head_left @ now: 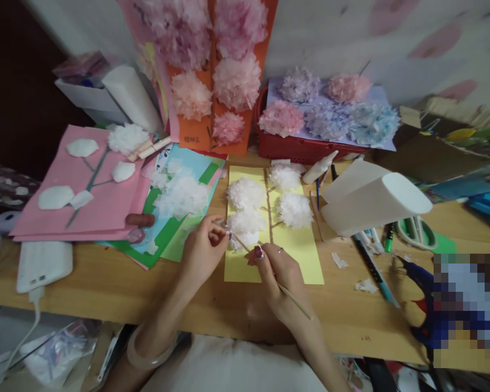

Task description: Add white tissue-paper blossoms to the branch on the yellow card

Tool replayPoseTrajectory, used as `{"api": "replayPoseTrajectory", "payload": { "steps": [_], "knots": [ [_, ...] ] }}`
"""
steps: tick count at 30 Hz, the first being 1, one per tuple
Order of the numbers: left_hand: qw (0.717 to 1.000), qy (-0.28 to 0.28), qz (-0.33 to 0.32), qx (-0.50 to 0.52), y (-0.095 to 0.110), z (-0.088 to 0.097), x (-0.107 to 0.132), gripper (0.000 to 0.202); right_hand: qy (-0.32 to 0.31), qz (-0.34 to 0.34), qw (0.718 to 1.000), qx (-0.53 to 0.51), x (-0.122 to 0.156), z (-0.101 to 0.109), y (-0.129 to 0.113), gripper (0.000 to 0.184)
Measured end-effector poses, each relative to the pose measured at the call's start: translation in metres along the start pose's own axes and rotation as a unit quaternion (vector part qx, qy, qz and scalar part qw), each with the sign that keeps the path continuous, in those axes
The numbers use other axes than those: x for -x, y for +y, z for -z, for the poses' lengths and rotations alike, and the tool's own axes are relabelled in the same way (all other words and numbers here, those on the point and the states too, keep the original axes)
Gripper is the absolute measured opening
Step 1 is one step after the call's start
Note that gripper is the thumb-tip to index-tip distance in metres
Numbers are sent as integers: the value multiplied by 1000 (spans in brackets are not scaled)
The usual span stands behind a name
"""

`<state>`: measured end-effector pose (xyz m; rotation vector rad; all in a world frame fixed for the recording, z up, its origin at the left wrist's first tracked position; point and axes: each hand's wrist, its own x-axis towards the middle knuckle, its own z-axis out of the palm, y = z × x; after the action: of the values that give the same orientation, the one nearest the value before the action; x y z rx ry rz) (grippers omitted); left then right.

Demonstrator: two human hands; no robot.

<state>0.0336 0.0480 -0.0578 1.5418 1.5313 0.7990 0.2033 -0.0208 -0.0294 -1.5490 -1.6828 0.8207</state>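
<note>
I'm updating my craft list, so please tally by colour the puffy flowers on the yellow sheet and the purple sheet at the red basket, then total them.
White flowers: 4
Pink flowers: 2
Purple or blue flowers: 3
Total: 9, not counting flat white scraps

Thin stick (pixel 294 300): pale, straight, pinched between thumb and fingers of the right hand (pixel 285 269); slanted, rear end over the wrist, front end near the fingertips of the left hand (pixel 204 242). Tip contact cannot be determined. Yellow sheet (pixel 245 271): flat, partly beneath the right fingers, bearing a brown branched stem (pixel 269 218). White ruffled flowers (pixel 245 193): four, full; lower left one just beside the left fingertips, upper left one beyond it, remaining two ahead of the right fingers.
</note>
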Motion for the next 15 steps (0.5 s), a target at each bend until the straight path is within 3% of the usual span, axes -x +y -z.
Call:
{"api": "replayPoseTrajectory", "payload": {
  "steps": [6,9,12,15],
  "knots": [
    [999,8,-31,-34,2,9,5,35,7,-5,1000,28,-3,-3,-3,37],
    [985,33,-134,-109,1,18,19,12,12,-7,999,39,-6,-4,-6,40],
    [953,-15,-256,-161,-7,24,38,15,29,-21,998,52,-9,-7,-12,43],
    [926,-67,-323,-181,-17,24,50,11,55,-40,996,60,-15,-10,-19,48]
  ]
}}
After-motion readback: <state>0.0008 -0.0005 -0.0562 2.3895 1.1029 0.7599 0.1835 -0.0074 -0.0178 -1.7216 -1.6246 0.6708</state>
